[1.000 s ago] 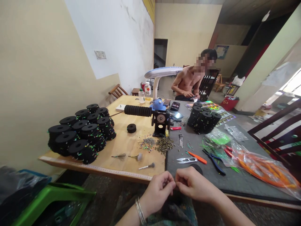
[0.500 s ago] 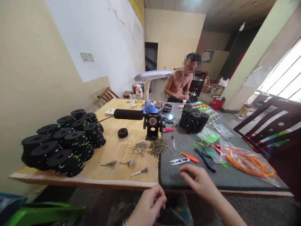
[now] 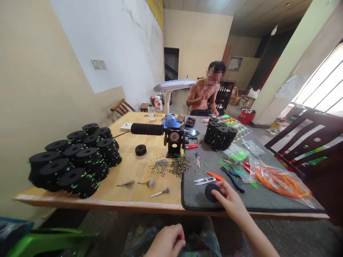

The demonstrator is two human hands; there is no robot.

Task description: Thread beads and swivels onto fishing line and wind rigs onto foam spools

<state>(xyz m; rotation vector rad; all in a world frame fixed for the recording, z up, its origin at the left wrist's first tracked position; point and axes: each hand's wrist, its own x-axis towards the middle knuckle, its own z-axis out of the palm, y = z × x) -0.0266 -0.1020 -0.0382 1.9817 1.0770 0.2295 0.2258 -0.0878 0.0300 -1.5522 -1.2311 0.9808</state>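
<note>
My right hand (image 3: 227,198) pinches a black foam disc (image 3: 211,193) by its right edge, over the front of the dark grey mat (image 3: 198,201). Lower down, in front of the table edge, my left hand (image 3: 170,240) is curled closed; whatever it may hold is hidden. Just beyond the disc lie silver thread snips (image 3: 205,181) and an orange-handled tool (image 3: 215,176). Blue-handled pliers (image 3: 235,182) rest to the right of them. Another black foam ring (image 3: 140,150) lies on the bare wood to the left.
Stacked black foam spools (image 3: 55,166) crowd the table's left side; more spools (image 3: 221,135) stand at the back right. A black clamp device (image 3: 174,141) and a lamp (image 3: 171,121) occupy the middle. Small beads (image 3: 180,166), orange tubing (image 3: 278,184) and a seated person (image 3: 205,96) are beyond.
A black foam disc now shows in my right hand, where none was visible before. My left hand has dropped slightly. The seated person has raised one hand toward the chest.
</note>
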